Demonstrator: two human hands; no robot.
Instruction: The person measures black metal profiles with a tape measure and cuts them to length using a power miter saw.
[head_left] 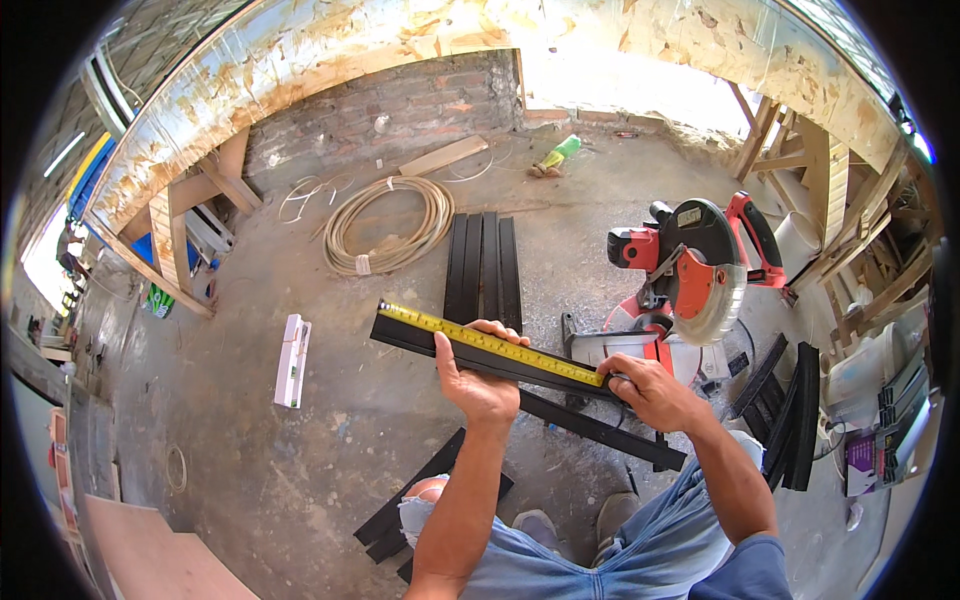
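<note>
A black bar (405, 337) is held up in front of me, slanting down to the right. Along its top lies the yellow blade of a tape measure (520, 352). My left hand (482, 388) cups the bar from below near its middle, with the thumb up against the near edge and fingertips showing over the far side. My right hand (655, 392) is closed at the right end, its fingers pinching the tape measure there. Whether the tape's case sits in that palm is hidden. Beneath the right hand, another black bar (600, 432) lies slanted.
A red and black miter saw (690, 270) stands at the right. More black bars (483, 265) lie ahead, others (795, 415) at right. A coiled hose (340, 225), a white long box (293, 362) and a green bottle (563, 151) rest on the floor. A wooden bench (420, 35) spans the far side.
</note>
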